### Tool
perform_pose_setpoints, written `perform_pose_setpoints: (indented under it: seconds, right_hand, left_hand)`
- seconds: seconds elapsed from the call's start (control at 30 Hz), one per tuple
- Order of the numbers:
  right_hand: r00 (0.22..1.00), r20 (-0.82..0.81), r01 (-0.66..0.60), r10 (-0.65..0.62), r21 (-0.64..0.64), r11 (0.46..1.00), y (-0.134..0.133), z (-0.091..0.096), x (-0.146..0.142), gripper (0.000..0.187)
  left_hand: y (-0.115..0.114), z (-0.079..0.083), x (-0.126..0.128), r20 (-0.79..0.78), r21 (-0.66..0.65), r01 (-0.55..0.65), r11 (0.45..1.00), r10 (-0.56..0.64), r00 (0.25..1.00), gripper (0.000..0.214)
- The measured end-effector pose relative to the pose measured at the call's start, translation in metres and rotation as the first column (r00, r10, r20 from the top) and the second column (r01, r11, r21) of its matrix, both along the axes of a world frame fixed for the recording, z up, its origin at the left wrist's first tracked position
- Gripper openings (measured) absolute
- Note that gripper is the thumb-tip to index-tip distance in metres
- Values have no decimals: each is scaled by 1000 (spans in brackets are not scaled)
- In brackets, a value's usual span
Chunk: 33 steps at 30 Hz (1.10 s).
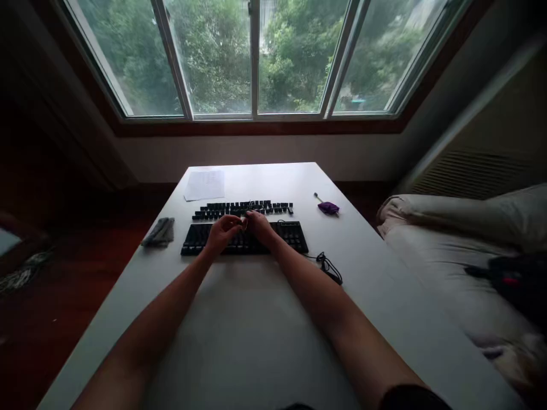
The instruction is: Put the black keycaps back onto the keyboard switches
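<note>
The keyboard [243, 245] lies on the tabletop [256, 319], between the left and right edges, with its long side roughly parallel to the far edge. It looks stiff and moderately heavy, so I think it should be lifted by both short ends, with care for the cable [328, 263] beyond its right end. Above it, the left hand [223, 232] is curled, with its fingertips pinched on a small wire tool [244, 223]. The right hand [259, 225] is also curled and meets it there, but its fingertips are partly hidden; I cannot tell what it has hold of. The tool seems very light, and its thin wires probably bend easily, so its thicker middle is the safer place to hold.

Between the keyboard and the far edge stand rows of loose keys [220, 208]. These are probably light, hard and somewhat slippery plastic, best taken one by one by opposite sides. Near the left edge lies a grey bag [159, 232], which looks soft and thin.
</note>
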State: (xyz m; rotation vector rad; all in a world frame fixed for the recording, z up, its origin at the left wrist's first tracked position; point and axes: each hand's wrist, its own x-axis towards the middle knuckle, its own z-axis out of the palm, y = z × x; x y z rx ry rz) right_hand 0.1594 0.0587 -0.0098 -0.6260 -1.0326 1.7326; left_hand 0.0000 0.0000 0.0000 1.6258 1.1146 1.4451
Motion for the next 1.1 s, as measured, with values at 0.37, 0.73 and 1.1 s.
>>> perform_pose_setpoints:
  seconds: [0.37,0.73,1.1]
  right_hand:
    - [998,-52,-20,18,-40,999,8,-10,0,27]
    - [1000,-28,13,-14,-37,999,7,-10,-1,26]
    - [999,-55,-3,3,8,1000,9,-11,-2,23]
  left_hand:
    - [-8,13,7,177,-45,81,996,-72,982,32]
    - [-22,30,14,243,-59,257,965,-236,941,30]
    - [-28,34,19,346,-66,384,921,-340,874,27]
